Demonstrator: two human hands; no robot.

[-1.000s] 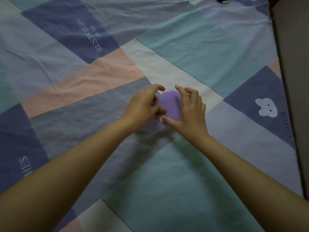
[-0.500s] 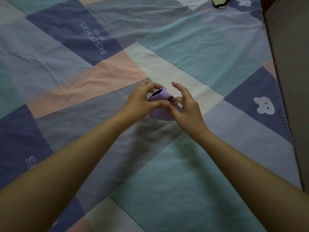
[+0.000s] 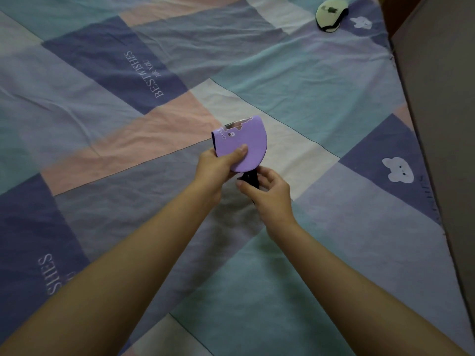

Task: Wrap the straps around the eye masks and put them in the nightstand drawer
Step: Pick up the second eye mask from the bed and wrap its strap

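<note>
A patchwork bed sheet [image 3: 108, 124] is showing the words "BEST WISHES". Above it, the left hand [image 3: 216, 167] is pinching a folded purple eye mask [image 3: 245, 143], curved edge facing right. The right hand [image 3: 270, 191] fingers are gripping its dark strap [image 3: 252, 179] underneath. A pale eye mask [image 3: 330, 14] is lying far right.

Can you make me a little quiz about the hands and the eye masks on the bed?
1. Which hand holds the folded purple eye mask?
2. True or false: the right hand has its grip on the dark strap below that mask.
3. Where is the pale eye mask? A) on the bedsheet, far from the hands B) in the right hand C) under the purple one

Key:
1. The left hand, thumb on the front.
2. True.
3. A.
</note>
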